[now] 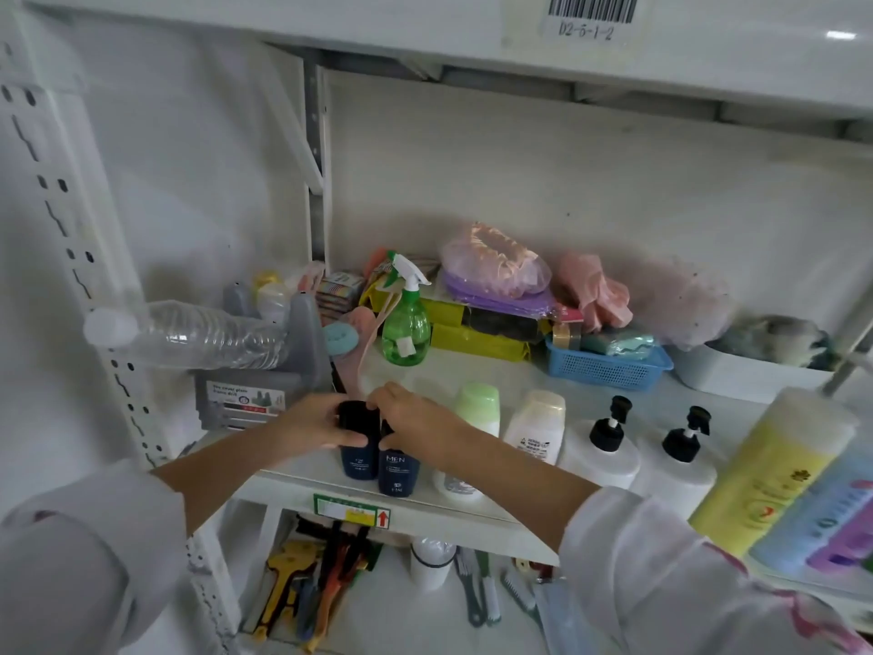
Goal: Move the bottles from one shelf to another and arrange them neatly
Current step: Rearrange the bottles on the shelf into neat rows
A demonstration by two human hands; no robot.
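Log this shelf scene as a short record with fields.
place: white shelf, front edge
left hand: grips the cap of a dark blue bottle
right hand: over the top of a second dark bottle; grip unclear
row to the right: green-capped bottle, cream-capped bottle, two white pump bottles
behind: green spray bottle, blue basket
far left: clear empty bottle lying on its side
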